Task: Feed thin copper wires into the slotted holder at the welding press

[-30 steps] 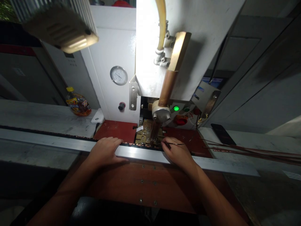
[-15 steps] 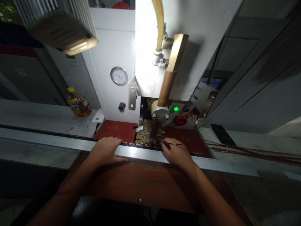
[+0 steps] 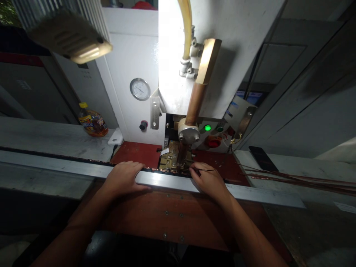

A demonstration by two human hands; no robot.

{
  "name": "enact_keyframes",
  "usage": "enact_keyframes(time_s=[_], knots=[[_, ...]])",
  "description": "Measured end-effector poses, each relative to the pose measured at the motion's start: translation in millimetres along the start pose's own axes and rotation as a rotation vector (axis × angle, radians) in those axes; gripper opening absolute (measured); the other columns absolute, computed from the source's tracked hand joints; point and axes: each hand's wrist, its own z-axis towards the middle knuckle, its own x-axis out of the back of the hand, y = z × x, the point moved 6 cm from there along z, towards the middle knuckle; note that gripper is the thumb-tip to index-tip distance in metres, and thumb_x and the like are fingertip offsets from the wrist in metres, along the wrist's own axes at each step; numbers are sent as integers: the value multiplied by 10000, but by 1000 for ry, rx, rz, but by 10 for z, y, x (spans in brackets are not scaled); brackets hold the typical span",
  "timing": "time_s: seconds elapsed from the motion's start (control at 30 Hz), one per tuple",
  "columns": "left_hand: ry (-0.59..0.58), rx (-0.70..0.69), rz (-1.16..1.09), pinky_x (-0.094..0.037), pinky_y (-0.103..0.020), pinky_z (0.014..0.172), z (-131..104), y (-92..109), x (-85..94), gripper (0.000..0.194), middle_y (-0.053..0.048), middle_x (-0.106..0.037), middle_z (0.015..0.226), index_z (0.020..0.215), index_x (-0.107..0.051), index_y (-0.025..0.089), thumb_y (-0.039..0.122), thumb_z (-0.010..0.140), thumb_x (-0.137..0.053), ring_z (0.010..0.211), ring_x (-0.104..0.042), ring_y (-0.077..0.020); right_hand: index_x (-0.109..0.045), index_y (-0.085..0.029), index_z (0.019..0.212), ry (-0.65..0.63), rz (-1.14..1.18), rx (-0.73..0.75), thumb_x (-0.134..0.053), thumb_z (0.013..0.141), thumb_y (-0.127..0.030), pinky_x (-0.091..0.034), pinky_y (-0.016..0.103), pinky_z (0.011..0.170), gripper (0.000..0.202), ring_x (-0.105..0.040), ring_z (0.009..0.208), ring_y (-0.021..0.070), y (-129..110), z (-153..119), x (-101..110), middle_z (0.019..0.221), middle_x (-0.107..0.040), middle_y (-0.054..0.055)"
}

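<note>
In the head view, the only one I have, the metal bar [image 3: 164,180] runs from left to right across the near side of the red surface [image 3: 139,154], with a dark strip [image 3: 55,156] bearing copper-coloured bits along its far edge. My left hand [image 3: 124,178] straddles the bar left of the brass fixture [image 3: 168,162], fingers closed over the far edge and thumb along the near side. My right hand [image 3: 210,181] is just right of the copper post [image 3: 196,102]'s lower end, thumb and forefinger pinching a thin dark rod [image 3: 207,170]; its tip is too shadowed for me to tell what it touches. To do this well, I'd press evenly with the left hand so the bar cannot skew, and hold the rod lightly but firmly, moving from the wrist. Those right fingertips sit very near the post, so I'd grip farther back if the rod allows, and shift the bar only in small, straight slides.
</note>
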Motion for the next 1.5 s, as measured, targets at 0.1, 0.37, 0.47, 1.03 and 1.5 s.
enact_keyframes(time_s=[0.1,0.37,0.47,1.03,1.5], knots=[[-7,5,-1,-511,-419,875,-2,1,5,665,-102,-748,1123,1127,-700,228,751,715,-708,1023,-698,-334,-680,-227,928,-3,3,-5,-512,994,-279,-468,291,781,189,-688,879,210,8,-1,-2,928,-745,52],[-24,13,-7,-505,-427,887,5,0,4,688,-108,-740,1154,1143,-697,218,764,724,-691,1046,-691,-340,-682,-231,938,-10,14,12,-505,1000,-287,-470,290,791,196,-686,890,208,31,-5,-21,930,-746,50],[-37,22,1,-502,-422,890,7,2,5,696,-109,-741,1149,1143,-696,217,774,726,-681,1047,-690,-337,-685,-232,933,-8,9,12,-503,1001,-286,-470,287,793,201,-690,894,207,21,-3,-15,930,-748,49],[3,10,-23,-514,-427,869,3,-13,-3,709,-114,-748,1115,1134,-699,217,775,696,-703,1016,-700,-344,-697,-234,925,-34,-31,5,-492,1006,-288,-474,286,783,227,-678,884,203,-12,0,-6,931,-747,51],[8,-9,-3,-513,-433,872,4,-16,-22,703,-121,-745,1108,1131,-691,207,776,719,-685,1012,-696,-342,-666,-247,936,-19,-171,-114,-519,987,-251,-400,284,658,156,-707,788,211,17,-22,10,883,-766,29]])
